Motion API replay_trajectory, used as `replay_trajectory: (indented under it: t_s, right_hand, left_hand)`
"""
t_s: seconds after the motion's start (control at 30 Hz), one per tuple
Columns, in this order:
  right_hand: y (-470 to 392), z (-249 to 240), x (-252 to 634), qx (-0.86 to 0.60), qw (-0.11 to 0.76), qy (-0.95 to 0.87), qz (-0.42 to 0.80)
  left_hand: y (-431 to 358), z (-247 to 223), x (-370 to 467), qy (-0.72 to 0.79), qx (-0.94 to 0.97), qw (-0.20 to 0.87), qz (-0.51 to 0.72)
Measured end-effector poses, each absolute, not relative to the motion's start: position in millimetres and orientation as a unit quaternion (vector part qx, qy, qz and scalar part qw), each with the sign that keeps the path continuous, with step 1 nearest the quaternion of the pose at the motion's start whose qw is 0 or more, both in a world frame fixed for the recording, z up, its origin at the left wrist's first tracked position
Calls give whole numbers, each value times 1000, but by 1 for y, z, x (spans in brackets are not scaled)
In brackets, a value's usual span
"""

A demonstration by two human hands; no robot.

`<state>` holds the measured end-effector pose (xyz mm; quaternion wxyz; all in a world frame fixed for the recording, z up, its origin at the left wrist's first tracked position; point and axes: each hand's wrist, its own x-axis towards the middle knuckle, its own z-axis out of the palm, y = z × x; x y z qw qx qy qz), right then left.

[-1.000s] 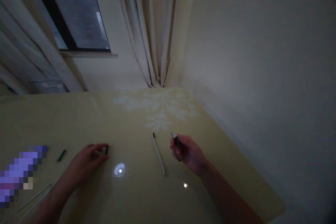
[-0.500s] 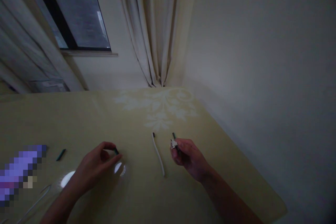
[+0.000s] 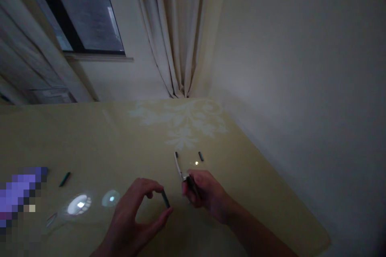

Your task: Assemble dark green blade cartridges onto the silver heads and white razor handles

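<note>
Between the thumb and index finger of my left hand [image 3: 141, 209] is a short dark green stick [image 3: 165, 198], about the size of a small battery, held by its two ends above the table. My right hand [image 3: 205, 192] is closed around a small dark object with a metal top [image 3: 191, 185], shaped like a lighter. Just beyond that hand lies a thin white toothbrush [image 3: 177, 163] with a dark head; its lower part is hidden by the hand. Another short dark stick [image 3: 201, 156] rests past my right fingers.
The table [image 3: 144, 144] is yellowish and glossy, with a white floral pattern at its far end. At left lie one more dark green stick [image 3: 64, 179], a thin pale wire-like thing [image 3: 52, 220] and a pixelated purple object [image 3: 22, 188]. A wall [image 3: 301, 88] borders the right side.
My left hand has moved right and nearer with the dark stick, which now shows more fully. My right hand has come left and nearer, over the toothbrush's lower part, uncovering the stick behind it.
</note>
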<state>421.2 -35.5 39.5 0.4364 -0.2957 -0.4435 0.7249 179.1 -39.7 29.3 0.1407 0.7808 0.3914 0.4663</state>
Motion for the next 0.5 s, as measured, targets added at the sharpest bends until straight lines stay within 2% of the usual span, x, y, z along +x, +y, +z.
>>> replay_trajectory:
  t_s: [0.1,0.23,0.5]
  right_hand:
    - [-39,35,412,-333,402,-470,712]
    - [-43,30,403,-333,399,-485,703]
    - [-44,30,400,-298,399,-454,739]
  left_hand:
    - [-42,28,176,346,817,109,449]
    - [-43,28,175,303,850,102,419]
    - [-50,30,177,313,820,207,431]
